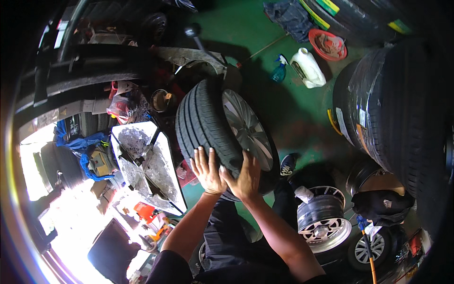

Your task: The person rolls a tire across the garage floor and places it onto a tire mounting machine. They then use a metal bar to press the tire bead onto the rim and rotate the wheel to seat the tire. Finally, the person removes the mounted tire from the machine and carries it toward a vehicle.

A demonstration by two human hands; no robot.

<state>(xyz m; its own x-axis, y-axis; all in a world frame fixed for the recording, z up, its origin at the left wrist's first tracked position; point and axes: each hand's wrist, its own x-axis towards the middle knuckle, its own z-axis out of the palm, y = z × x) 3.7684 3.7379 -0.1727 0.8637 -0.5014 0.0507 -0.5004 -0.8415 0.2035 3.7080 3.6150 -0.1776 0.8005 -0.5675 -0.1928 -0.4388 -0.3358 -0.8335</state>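
Observation:
A black car tyre [201, 118] on a silver multi-spoke alloy wheel [243, 125] stands tilted in front of me, its tread to the left and its wheel face to the right. My left hand [208, 173] lies flat on the near part of the tread, fingers stretched out and slightly apart. Beside it, my right hand [243, 177] grips the tyre's shoulder, thumb over the tread and fingers toward the sidewall. The tips of those fingers are partly hidden. Just left of the tyre is the grey turntable [146, 165] of a tyre machine, with dark clamp arms.
A bare rim [324, 222] stands at my right, near my shoe [287, 164]. Large wrapped tyres [378, 109] crowd the right side. A white jug [308, 67], a spray bottle [279, 69] and a red basin [327, 45] are on the green floor beyond. Bright light comes from the lower left.

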